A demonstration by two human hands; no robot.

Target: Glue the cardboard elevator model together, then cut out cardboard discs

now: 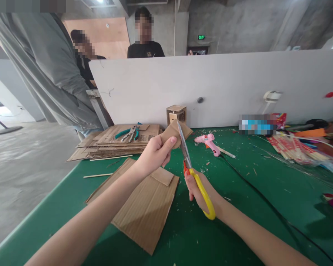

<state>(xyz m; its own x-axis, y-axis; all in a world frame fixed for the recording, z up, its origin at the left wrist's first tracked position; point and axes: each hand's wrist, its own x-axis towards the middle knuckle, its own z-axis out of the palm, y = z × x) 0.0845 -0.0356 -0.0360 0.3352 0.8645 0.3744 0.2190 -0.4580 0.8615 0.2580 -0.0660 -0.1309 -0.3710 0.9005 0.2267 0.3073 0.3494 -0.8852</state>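
My left hand (155,152) pinches a small piece of brown cardboard (174,131) and holds it up above the green table (238,192). My right hand (197,188) grips yellow-handled scissors (195,177), whose blades run up into the cardboard piece. Below my left forearm a larger cardboard sheet (144,210) lies flat on the table, with a small cardboard offcut (162,176) resting on it.
A cardboard stack (113,144) with teal-handled pliers (127,133) sits at the back left. A pink glue gun (209,143) with a black cord, a small wooden box (177,113), and chopstick packets (294,147) lie near a white partition (224,81). Two people stand behind it.
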